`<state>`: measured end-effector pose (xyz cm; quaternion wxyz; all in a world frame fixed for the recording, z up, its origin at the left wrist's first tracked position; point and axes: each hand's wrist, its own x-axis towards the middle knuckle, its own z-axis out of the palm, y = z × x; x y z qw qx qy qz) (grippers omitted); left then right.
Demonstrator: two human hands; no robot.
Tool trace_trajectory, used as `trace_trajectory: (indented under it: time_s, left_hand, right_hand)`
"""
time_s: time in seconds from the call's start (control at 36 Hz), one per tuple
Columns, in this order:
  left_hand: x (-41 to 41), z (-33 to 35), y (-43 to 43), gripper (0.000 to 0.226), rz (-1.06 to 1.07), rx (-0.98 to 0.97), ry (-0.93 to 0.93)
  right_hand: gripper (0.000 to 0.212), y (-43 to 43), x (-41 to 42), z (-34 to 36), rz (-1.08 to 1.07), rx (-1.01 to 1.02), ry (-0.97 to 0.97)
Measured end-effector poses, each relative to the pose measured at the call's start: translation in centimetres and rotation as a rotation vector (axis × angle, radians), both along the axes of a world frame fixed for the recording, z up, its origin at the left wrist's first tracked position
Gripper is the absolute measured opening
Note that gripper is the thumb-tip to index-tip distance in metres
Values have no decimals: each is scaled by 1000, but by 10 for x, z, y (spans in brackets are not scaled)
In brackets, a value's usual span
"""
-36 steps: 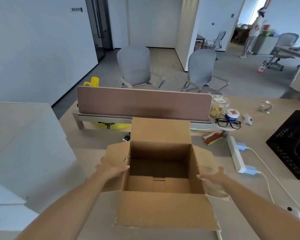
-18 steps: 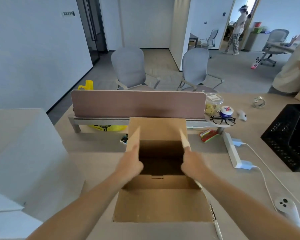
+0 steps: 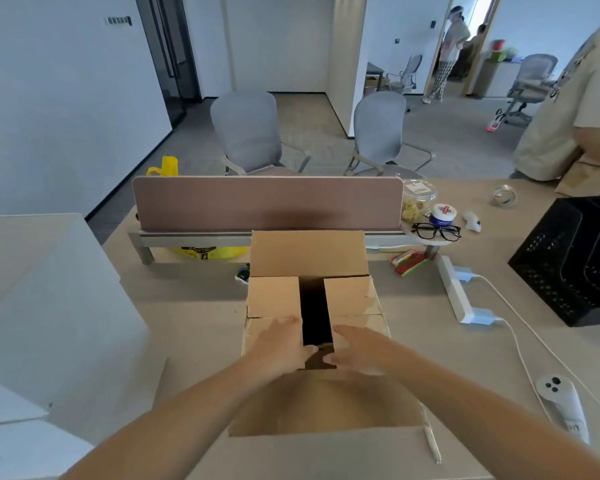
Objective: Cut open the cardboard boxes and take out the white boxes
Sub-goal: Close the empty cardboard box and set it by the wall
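A brown cardboard box (image 3: 350, 299) stands on the desk in front of me. Its two side flaps are folded down flat, leaving a dark gap between them. The far flap stands up and the near flap hangs toward me. My left hand (image 3: 284, 344) presses flat on the left flap. My right hand (image 3: 357, 348) presses flat on the right flap. Nothing shows inside the box through the gap. Large white boxes (image 3: 49, 323) are stacked at my left.
A pink desk divider (image 3: 267, 202) runs behind the box. To the right lie a white power strip (image 3: 454, 289), glasses (image 3: 435, 231), a black crate (image 3: 575, 261) and a white controller (image 3: 561, 403). A person in a beige shirt (image 3: 568, 109) stands at far right.
The side flaps were spread open, then lifted upright; now both lie folded down over the opening, with my hands flat on them.
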<state>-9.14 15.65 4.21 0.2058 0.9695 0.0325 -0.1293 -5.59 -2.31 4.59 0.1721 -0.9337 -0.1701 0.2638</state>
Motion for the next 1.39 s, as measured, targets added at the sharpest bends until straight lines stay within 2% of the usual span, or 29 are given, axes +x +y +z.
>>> trace_trajectory:
  time_s: [0.06,0.11,0.19,0.25,0.33,0.42,0.58,0.64,0.72,0.83,0.92,1.0,1.06,1.11,1.17,1.19,1.31,1.33,1.39]
  left_hand:
    - [-11,14,13,74,-124,-84,105]
    - [-24,25,26,91,-240,-96,241]
    - [-43,30,39,100,-390,-63,414]
    - [-48,27,44,106,-462,-16,480]
    - [-49,25,44,109,-507,21,500]
    - [-44,33,41,100,-512,18,471]
    - [-19,57,42,62,-563,3,529]
    - [-8,65,46,44,-552,-59,494]
    - [12,65,55,25,-450,-106,349]
    - [35,48,55,25,-279,-96,40]
    - [41,13,54,30,-214,-15,-194]
    - [41,-27,55,29,-192,5,-310]
    - [36,-49,54,39,-173,36,-294]
    - [28,-62,52,53,-160,82,-244]
    - [27,-73,51,69,-153,107,-222]
    - [28,-76,51,71,-145,103,-222]
    - [48,-70,50,52,-70,25,-266]
    - [58,-66,52,51,-18,-24,-295]
    - [84,-56,56,48,151,-180,-347]
  right_hand:
    - [99,-14,-6,18,144,-27,155]
    - [115,-28,-18,32,258,-104,228]
    - [124,-39,-32,32,377,-257,210]
    - [125,-40,-38,25,413,-285,203]
    - [119,-37,-38,21,386,-233,228]
    - [105,-33,-30,27,344,-216,275]
    - [57,-23,-11,65,360,-227,297]
    - [42,-21,0,76,339,-157,329]
    - [25,-18,22,81,297,-58,227]
    - [6,-14,52,64,180,75,48]
    - [14,-11,60,28,68,93,-114]
    - [32,-7,57,-9,85,-50,-324]
    - [48,-8,54,-29,129,-128,-362]
    - [73,-12,47,-47,145,-123,-331]
    - [84,-17,42,-63,158,-124,-339]
    - [84,-19,42,-68,150,-121,-348]
    - [67,-17,64,-62,104,-27,-336]
    - [60,-16,76,-59,54,25,-326]
    - [59,-12,105,-52,-117,164,-267]
